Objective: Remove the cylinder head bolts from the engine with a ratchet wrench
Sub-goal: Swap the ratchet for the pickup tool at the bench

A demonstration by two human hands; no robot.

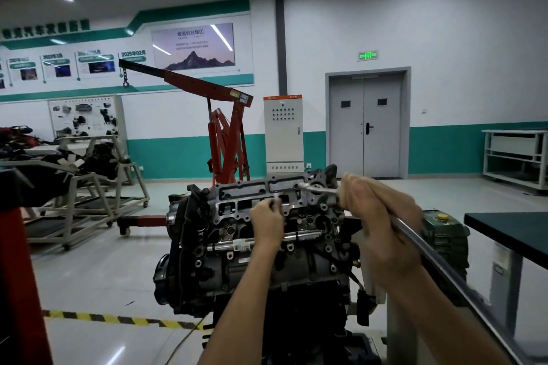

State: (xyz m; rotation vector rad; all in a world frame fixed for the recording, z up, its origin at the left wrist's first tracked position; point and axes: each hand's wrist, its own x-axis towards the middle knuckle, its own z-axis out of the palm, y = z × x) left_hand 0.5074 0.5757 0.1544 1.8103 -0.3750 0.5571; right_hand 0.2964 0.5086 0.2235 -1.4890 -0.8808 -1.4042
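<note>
Nearest, the ratchet wrench (415, 235) handle slants away toward the engine (252, 261). The left hand (267, 222) pinches something small and bright, too blurred to name. Right of those fingertips (270, 204), the right hand (382, 216) grips the wrench, its head just beyond them on the engine's far edge. A wall panel (133, 54) reads "2025".

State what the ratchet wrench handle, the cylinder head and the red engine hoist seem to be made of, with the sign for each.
The ratchet wrench looks like chromed steel: its handle carries a bright mirror-like streak. The cylinder head seems bare cast aluminium: dull grey, matte, grimy faces. The engine hoist is likely steel painted red: even colour on a box-section boom.
</note>
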